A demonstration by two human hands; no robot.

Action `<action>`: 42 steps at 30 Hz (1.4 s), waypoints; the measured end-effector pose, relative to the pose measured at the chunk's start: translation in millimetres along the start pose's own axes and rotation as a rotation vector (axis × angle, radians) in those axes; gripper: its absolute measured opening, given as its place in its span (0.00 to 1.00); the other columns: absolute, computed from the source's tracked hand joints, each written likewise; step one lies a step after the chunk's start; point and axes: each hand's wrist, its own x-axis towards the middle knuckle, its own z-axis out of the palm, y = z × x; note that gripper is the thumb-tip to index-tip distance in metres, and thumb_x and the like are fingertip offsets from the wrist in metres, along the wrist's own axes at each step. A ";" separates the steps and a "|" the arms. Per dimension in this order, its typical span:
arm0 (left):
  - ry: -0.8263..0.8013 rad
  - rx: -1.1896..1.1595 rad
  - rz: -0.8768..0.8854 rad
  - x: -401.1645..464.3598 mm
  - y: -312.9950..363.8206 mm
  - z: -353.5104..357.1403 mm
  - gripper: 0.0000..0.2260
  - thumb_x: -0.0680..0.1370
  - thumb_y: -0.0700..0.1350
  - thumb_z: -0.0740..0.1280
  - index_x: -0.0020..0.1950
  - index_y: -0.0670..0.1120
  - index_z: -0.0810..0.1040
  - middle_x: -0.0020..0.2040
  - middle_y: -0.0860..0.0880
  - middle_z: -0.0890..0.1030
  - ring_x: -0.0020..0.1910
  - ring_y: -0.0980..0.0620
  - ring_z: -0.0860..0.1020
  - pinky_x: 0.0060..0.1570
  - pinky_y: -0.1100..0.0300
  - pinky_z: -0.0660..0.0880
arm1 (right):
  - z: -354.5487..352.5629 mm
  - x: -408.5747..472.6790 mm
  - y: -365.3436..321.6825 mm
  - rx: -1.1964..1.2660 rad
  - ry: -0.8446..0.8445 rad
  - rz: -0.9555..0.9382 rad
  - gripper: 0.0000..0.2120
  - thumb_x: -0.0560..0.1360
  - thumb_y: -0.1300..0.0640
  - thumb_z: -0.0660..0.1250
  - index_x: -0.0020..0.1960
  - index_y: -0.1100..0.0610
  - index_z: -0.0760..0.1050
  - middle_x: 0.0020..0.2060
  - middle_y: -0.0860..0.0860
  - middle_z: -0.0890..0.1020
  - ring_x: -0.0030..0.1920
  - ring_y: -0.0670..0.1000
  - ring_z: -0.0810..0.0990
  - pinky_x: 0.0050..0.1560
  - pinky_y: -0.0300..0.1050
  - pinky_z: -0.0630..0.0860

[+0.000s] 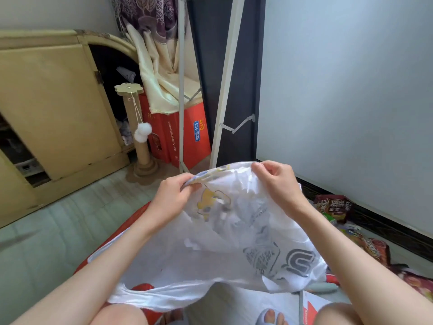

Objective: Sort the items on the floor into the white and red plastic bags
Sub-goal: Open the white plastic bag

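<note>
Nearest to us are our bare knees and a slippered foot (269,316) on the floor (46,242), and just above them hangs the white plastic bag (210,249), held up between both hands. Our left hand (171,195) pinches one edge of the bag's top between thumb and fingers, and our right hand (276,181) pinches the opposite edge, so each grip is closed on thin film. We judge that we hold it this way to pull the mouth apart so things can go in.

The red plastic bag (117,233) lies on the floor under the white one, mostly covered by it. The items to sort, snack packets (332,207) among them, lie along the wall at our right, well apart from both hands. The raised bag hides much of the floor in front of us, and both hands are busy, so one must let go before anything is picked up. A cat scratching post (140,137) and red cartons (185,137) stand farther back, out of the way.
</note>
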 end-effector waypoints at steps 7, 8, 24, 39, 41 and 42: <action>-0.089 -0.310 -0.117 1.3 8.3 -11.0 0.06 0.76 0.41 0.66 0.41 0.47 0.81 0.31 0.55 0.81 0.32 0.59 0.77 0.35 0.67 0.73 | -5.9 -4.6 12.0 -0.257 -0.064 -0.044 0.06 0.75 0.53 0.64 0.47 0.53 0.79 0.42 0.47 0.80 0.44 0.48 0.76 0.47 0.43 0.71; -0.099 -0.317 -0.114 1.3 10.5 -12.1 0.06 0.76 0.41 0.66 0.41 0.44 0.81 0.29 0.54 0.79 0.29 0.60 0.74 0.31 0.69 0.70 | -2.9 -8.3 1.9 -0.192 -0.082 -0.113 0.10 0.75 0.53 0.64 0.55 0.52 0.77 0.49 0.46 0.79 0.50 0.46 0.76 0.53 0.40 0.70; 0.226 0.577 0.274 -9.7 24.3 -3.3 0.15 0.73 0.55 0.60 0.53 0.47 0.75 0.44 0.48 0.77 0.43 0.46 0.76 0.41 0.53 0.68 | 37.0 -3.4 -18.4 -0.250 0.132 0.129 0.10 0.76 0.57 0.59 0.49 0.59 0.78 0.47 0.56 0.82 0.51 0.57 0.77 0.47 0.44 0.67; 0.027 0.086 0.183 2.3 -1.7 -28.9 0.08 0.77 0.37 0.64 0.52 0.44 0.81 0.45 0.54 0.82 0.46 0.60 0.77 0.45 0.76 0.67 | -8.7 6.9 7.4 -0.320 0.097 0.217 0.10 0.73 0.54 0.61 0.34 0.52 0.76 0.30 0.48 0.79 0.42 0.56 0.76 0.43 0.46 0.72; 0.043 -0.028 0.148 3.0 0.5 -29.6 0.07 0.77 0.44 0.64 0.49 0.50 0.82 0.43 0.58 0.82 0.44 0.60 0.77 0.44 0.72 0.70 | -7.7 7.5 11.9 -0.436 0.108 0.202 0.10 0.75 0.52 0.60 0.42 0.52 0.79 0.42 0.55 0.83 0.50 0.60 0.78 0.49 0.48 0.72; 0.054 -0.070 0.144 3.1 2.0 -29.5 0.06 0.77 0.46 0.64 0.47 0.54 0.81 0.41 0.59 0.82 0.42 0.60 0.78 0.43 0.70 0.71 | -6.0 8.1 13.3 -0.431 0.118 0.158 0.10 0.75 0.52 0.59 0.47 0.52 0.79 0.46 0.55 0.83 0.52 0.59 0.77 0.51 0.49 0.71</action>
